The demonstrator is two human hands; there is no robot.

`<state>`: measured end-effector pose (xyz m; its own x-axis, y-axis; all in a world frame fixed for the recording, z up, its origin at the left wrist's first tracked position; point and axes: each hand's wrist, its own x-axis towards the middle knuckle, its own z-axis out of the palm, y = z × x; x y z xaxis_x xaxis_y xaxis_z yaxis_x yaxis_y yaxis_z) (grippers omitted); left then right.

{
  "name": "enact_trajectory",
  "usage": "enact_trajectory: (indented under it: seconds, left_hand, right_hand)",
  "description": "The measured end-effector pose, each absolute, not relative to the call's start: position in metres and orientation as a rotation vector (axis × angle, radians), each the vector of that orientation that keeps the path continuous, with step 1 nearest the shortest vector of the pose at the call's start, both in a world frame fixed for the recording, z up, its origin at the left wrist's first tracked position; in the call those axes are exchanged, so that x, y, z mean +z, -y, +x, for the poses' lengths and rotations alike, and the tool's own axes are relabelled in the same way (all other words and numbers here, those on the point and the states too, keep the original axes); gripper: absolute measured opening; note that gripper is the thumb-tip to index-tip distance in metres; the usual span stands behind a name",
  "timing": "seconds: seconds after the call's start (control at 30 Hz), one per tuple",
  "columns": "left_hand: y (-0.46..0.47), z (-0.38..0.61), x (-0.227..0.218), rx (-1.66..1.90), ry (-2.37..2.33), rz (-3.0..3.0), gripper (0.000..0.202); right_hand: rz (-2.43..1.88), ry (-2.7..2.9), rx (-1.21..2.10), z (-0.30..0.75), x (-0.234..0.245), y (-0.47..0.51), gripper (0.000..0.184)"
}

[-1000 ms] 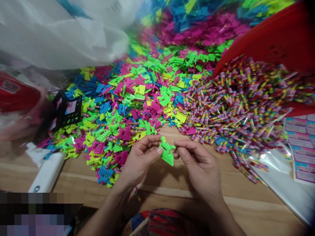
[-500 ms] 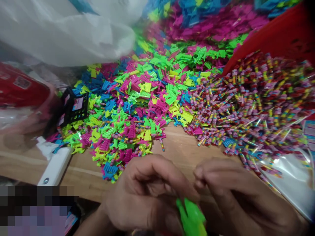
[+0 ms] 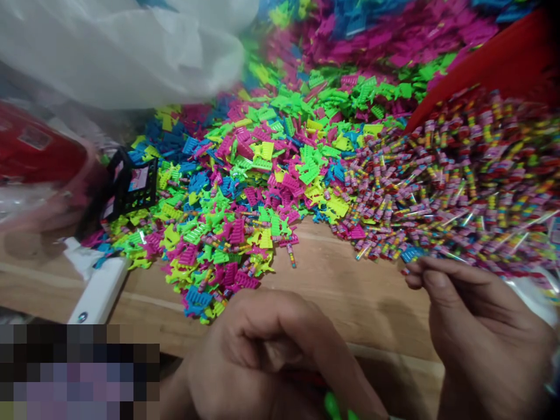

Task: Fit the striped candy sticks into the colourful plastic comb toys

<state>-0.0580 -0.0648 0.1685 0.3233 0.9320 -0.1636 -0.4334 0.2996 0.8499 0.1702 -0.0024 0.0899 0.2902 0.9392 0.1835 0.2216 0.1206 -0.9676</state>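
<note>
My left hand (image 3: 271, 356) is curled into a fist low in the middle, closed on a green plastic toy piece (image 3: 333, 406) of which only a sliver shows under the fingers. My right hand (image 3: 472, 309) is at the lower right with thumb and fingers pinched together, the tips touching the near edge of a heap of thin wrapped candy sticks (image 3: 459, 175). What the pinch holds, if anything, I cannot make out. Both hands hover over a wooden table (image 3: 350, 286).
A big pile of green, pink, blue and yellow plastic pieces (image 3: 262, 169) covers the middle and back. A red basin (image 3: 503, 52) leans behind the candy. A white plastic bag (image 3: 118, 46), a small black crate (image 3: 131, 189) and a white device (image 3: 98, 289) are at the left.
The two hands held the green piece together over the table. Now they have drawn apart: the left pulled it down toward me, the right moved out to the candy heap.
</note>
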Motion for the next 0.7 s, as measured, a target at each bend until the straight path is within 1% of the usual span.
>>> enact_trajectory:
  seconds: [0.3,0.53,0.63,0.7]
  left_hand:
    - [0.069,-0.064,0.170,1.053,-0.658,0.696,0.015]
    - [0.072,-0.067,0.173,1.031,-0.634,0.638,0.014]
    - [0.077,-0.070,0.169,1.012,-0.638,0.647,0.010]
    - [0.081,-0.072,0.164,1.019,-0.638,0.668,0.013]
  right_hand:
    - [-1.457,1.353,0.687,0.186,0.065,-0.004,0.024]
    - [-1.489,1.660,0.615,0.199,0.040,-0.017,0.025]
    - [-1.483,1.851,0.573,0.200,0.029,-0.028,0.025]
    - [-1.491,1.951,0.549,0.198,0.021,-0.036,0.028]
